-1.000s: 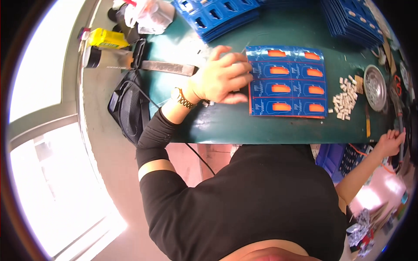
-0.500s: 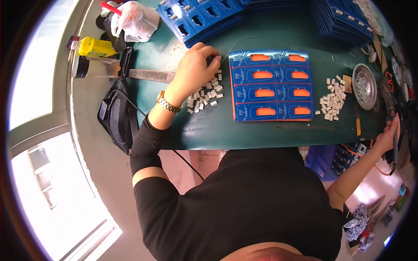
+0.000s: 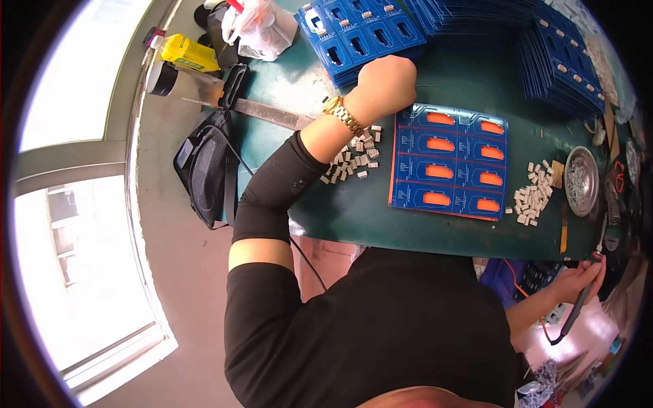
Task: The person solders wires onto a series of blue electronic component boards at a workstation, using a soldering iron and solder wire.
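The left hand (image 3: 388,85) has moved from above the white connectors (image 3: 354,162), left of centre, to the upper middle, near the blue panel's (image 3: 452,156) upper left corner; its fingertips are now hidden. Toward the right edge, the right hand (image 3: 578,281) sits lower, and the soldering iron's (image 3: 577,311) metal tip now shows clear of the coiled holder (image 3: 613,208).

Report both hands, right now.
Left hand: fingers curled out of sight; closed or holding something, cannot be told.
Right hand: closed, holding the soldering iron by its dark handle.
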Demonstrator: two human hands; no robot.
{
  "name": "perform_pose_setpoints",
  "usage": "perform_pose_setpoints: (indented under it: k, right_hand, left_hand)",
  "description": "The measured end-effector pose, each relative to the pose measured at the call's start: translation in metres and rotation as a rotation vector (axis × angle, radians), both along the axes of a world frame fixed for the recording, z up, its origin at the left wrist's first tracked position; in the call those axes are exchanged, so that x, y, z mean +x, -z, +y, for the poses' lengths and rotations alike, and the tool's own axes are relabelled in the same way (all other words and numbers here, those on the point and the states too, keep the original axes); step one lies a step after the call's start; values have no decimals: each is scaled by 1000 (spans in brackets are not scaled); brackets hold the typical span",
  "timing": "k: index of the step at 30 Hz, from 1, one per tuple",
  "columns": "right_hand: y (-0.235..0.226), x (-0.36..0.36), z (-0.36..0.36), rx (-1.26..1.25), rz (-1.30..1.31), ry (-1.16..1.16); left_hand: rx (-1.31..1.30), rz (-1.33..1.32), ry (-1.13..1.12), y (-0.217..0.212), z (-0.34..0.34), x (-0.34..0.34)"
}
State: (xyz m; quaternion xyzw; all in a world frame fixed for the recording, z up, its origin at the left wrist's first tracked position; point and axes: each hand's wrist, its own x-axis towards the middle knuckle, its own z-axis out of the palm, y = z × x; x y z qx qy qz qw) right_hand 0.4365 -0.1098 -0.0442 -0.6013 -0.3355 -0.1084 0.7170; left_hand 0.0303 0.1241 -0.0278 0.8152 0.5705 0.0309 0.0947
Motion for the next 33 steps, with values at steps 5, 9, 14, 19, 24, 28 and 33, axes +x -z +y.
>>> perform_pose_setpoints:
  k: [5, 9, 14, 19, 24, 28, 33]
  right_hand:
    - [10, -18, 12, -88, -87, -91]
    - [3, -42, 25, -36, -296, -114]
    - [4, -78, 34, -168, -106, -537]
    - [-22, -135, 58, -366, -426, -836]
    - [-35, -191, 80, -309, -346, -1024]
    - [-29, -218, 92, -294, -410, -1060]
    - [-30, -246, 104, -385, -418, -1036]
  left_hand:
    - [35, 23, 72, -8, -4, -5]
    - [334, -239, 79, -19, -10, -22]
    - [-180, -835, 205, -22, -48, -29]
    - [-240, -795, 50, -17, -83, -45]
    - [-32, -837, -158, 7, -91, -71]
    - [83, -848, -189, 25, -94, -76]
    - [86, -960, -220, 33, -92, -74]
